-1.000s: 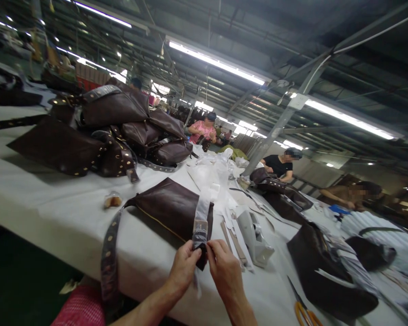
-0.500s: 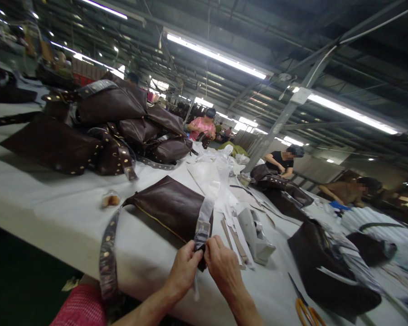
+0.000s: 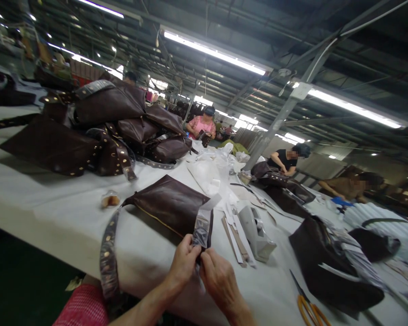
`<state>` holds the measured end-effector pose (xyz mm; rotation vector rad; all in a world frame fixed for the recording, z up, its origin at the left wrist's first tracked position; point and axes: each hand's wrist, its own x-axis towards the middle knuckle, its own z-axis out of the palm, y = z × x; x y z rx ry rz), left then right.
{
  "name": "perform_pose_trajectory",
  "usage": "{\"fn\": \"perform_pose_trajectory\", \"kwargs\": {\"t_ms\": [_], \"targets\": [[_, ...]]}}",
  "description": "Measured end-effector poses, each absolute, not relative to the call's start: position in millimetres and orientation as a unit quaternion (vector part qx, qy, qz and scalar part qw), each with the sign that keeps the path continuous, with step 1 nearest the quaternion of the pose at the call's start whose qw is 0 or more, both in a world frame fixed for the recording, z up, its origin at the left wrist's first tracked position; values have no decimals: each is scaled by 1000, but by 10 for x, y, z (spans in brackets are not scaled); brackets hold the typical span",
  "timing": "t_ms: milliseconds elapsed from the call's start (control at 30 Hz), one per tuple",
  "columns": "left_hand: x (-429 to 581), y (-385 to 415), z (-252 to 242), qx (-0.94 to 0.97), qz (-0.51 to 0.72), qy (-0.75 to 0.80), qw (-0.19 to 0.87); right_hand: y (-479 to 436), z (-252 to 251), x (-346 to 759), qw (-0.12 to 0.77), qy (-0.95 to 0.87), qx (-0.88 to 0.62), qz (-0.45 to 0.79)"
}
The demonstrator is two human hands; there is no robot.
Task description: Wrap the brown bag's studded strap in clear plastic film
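Found left hand [image 3: 184, 261] and right hand [image 3: 218, 280] close together at the near edge of the counter [image 3: 54, 203]. Noted fingers [image 3: 194, 250] of both clenched on the lower end of a wrapped strap [image 3: 202, 228], held upright in clear film just in front of a brown bag [image 3: 170, 201]. Located the brown bag flat on the counter, directly beyond the hands. Recorded a studded strap [image 3: 108, 253] running from the bag's left corner and hanging over the counter edge. Logged a small clear packet [image 3: 109, 199] left of the bag, apart from it. Observed a pile of brown bags [image 3: 115, 122] further back on the left. Marked a tape dispenser [image 3: 256, 233] right of the bag, with flat strips beside it; scissors [image 3: 309, 308] with orange handles near the right corner; a dark bag [image 3: 329, 267] just beyond them. Seen others at work further along: a person in a pink top [image 3: 204, 127], a person in a black top [image 3: 285, 159].
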<state>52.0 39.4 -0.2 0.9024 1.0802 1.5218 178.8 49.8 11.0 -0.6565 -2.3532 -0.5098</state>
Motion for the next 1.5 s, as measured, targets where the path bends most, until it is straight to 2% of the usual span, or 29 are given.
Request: {"fn": "perform_pose_trajectory", "kwargs": {"t_ms": [100, 200, 267, 400, 700, 1033, 1233, 1500], "targets": [[501, 433, 25, 390, 633, 439, 505, 453, 98, 1811, 347, -897, -248, -113], [495, 446, 55, 400, 618, 409, 539, 471, 146, 1895, 411, -844, -344, 17], [493, 451, 76, 398, 611, 393, 561, 500, 180, 1946, 449, -806, -381, 54], [492, 474, 103, 401, 613, 391, 557, 543, 155, 1952, 465, -813, -350, -3], [483, 442, 103, 426, 614, 395, 534, 590, 75, 1830, 416, -834, -351, -90], [389, 439, 76, 452, 601, 335, 567, 673, 115, 1855, 364, -859, -335, -129], [375, 459, 52, 444, 604, 339, 569, 726, 163, 1817, 357, -842, -340, -220], [378, 486, 35, 424, 592, 447, 520, 644, 133, 1880, 345, -843, -309, -274]]}}
